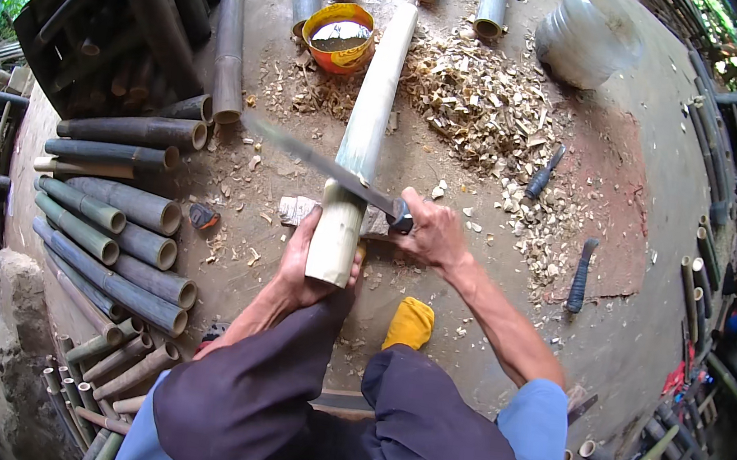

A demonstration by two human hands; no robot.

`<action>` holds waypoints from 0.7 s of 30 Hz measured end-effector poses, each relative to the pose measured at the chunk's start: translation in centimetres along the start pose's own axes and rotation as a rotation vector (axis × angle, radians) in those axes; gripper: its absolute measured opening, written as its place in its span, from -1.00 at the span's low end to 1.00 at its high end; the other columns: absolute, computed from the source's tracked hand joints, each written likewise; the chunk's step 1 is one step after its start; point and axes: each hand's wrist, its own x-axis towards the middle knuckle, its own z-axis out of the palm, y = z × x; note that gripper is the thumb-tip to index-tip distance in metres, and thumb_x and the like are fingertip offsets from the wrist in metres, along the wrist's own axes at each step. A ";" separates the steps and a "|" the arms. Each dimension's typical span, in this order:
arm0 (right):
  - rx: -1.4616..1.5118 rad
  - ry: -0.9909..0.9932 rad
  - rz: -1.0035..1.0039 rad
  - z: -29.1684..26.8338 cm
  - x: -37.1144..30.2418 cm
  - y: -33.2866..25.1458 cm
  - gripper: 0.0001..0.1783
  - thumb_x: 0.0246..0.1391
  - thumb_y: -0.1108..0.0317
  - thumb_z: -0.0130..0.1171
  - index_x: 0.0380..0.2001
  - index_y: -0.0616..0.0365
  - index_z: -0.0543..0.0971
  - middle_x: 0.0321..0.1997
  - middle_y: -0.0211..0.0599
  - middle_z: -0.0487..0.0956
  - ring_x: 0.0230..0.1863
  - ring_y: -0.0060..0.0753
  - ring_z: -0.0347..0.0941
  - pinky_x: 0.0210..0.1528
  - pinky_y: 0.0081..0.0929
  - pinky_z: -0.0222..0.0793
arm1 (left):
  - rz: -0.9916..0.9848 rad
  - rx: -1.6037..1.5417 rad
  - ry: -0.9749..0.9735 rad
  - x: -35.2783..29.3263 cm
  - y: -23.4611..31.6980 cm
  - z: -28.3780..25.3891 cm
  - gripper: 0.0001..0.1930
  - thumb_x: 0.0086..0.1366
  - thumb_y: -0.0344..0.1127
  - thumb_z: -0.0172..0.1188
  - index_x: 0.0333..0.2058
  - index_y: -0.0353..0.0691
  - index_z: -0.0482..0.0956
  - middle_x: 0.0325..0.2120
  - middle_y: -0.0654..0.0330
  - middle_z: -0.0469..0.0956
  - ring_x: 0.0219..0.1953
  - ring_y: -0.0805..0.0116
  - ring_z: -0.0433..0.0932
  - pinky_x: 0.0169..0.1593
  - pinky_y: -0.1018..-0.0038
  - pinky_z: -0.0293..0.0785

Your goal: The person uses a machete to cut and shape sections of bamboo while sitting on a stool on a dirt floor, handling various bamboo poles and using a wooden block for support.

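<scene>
A long, pale piece of bamboo (375,103) points away from me, tilted slightly right, its near end by my knees. My left hand (295,262) grips it from below and the left side near that end. In my right hand (437,231) is the dark handle of a long-bladed knife (305,151). The blade lies across the bamboo, pointing to the far left, its tip blurred. Below the bamboo, a pale wooden block (298,210) shows on both sides. Part of my left fingers is hidden behind the bamboo.
Bamboo tubes (136,154) are stacked at left. A yellow bowl of dark liquid (339,38) stands ahead, beside a heap of chips (483,98). Two dark-handled tools (580,277) lie at right; a tape measure (203,216) lies left. A cloudy plastic container (589,33) sits far right.
</scene>
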 end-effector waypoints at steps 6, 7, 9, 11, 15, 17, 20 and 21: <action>0.064 0.039 -0.008 0.4 0.2 0.1 -0.71 -0.14 0.29 0.16 -0.43 0.14 0.28 -0.69 -0.05 0.47 -0.62 -0.04 0.50 -0.57 -0.19 0.48 | 0.050 0.002 -0.052 -1.0 -0.2 1.0 -0.37 0.21 0.25 -0.13 -0.10 -0.29 0.37 -0.41 0.01 0.51 -0.53 0.17 0.54 -0.47 0.31 0.55; 0.098 0.030 0.136 0.3 0.8 1.5 -0.71 -0.13 0.28 0.16 -0.42 0.14 0.29 -0.69 -0.03 0.48 -0.62 -0.04 0.51 -0.58 -0.20 0.48 | 0.040 0.009 -0.025 -0.5 -0.3 0.9 -0.36 0.20 0.25 -0.13 -0.10 -0.29 0.37 -0.39 0.01 0.51 -0.52 0.16 0.54 -0.47 0.31 0.56; 0.163 -0.038 0.065 -0.4 0.5 -0.7 -0.70 -0.13 0.30 0.17 -0.43 0.20 0.28 -0.69 -0.08 0.48 -0.65 -0.08 0.49 -0.61 -0.25 0.49 | 0.076 0.007 -0.043 -1.2 0.3 1.1 -0.34 0.21 0.25 -0.14 -0.06 -0.30 0.35 -0.38 0.01 0.50 -0.49 0.16 0.55 -0.45 0.29 0.57; 0.060 -0.042 -0.193 0.0 -1.7 -2.6 -0.70 -0.12 0.29 0.17 -0.45 0.21 0.29 -0.73 -0.16 0.44 -0.69 -0.15 0.47 -0.63 -0.25 0.46 | 0.080 0.000 -0.024 -1.0 -0.4 0.9 -0.34 0.22 0.25 -0.16 -0.06 -0.30 0.35 -0.38 0.00 0.50 -0.49 0.16 0.55 -0.43 0.27 0.57; -0.028 0.022 -0.013 0.1 0.4 0.5 -0.74 -0.18 0.34 0.14 -0.47 0.14 0.28 -0.66 -0.16 0.46 -0.68 -0.22 0.47 -0.65 -0.26 0.44 | 0.030 -0.013 0.026 -0.5 0.0 2.4 -0.36 0.26 0.21 -0.28 -0.07 -0.32 0.35 -0.38 0.01 0.50 -0.45 0.17 0.54 -0.42 0.22 0.55; 0.122 -0.024 -0.007 0.8 -0.8 -2.2 -0.79 -0.16 0.35 0.09 -0.46 0.11 0.30 -0.69 -0.17 0.44 -0.69 -0.22 0.45 -0.63 -0.29 0.44 | 0.015 -0.075 0.002 -0.7 0.6 1.6 -0.36 0.25 0.25 -0.29 -0.11 -0.27 0.38 -0.42 0.03 0.50 -0.47 0.19 0.53 -0.42 0.23 0.53; -0.120 0.238 -0.362 2.0 -1.2 0.3 -0.78 -0.14 0.29 0.14 -0.43 0.12 0.38 -0.70 -0.17 0.44 -0.65 -0.16 0.46 -0.62 -0.31 0.42 | 0.071 -0.018 -0.045 -0.8 -0.4 0.9 -0.37 0.21 0.28 -0.17 -0.12 -0.24 0.38 -0.45 0.04 0.50 -0.50 0.21 0.52 -0.43 0.27 0.54; 0.089 0.139 -0.120 0.7 0.2 -0.5 -0.75 -0.12 0.26 0.15 -0.42 0.13 0.36 -0.71 -0.14 0.44 -0.65 -0.15 0.47 -0.60 -0.29 0.44 | 0.042 -0.037 0.018 -0.9 -0.3 0.2 -0.36 0.19 0.27 -0.11 -0.07 -0.24 0.36 -0.41 0.04 0.50 -0.50 0.20 0.52 -0.46 0.29 0.54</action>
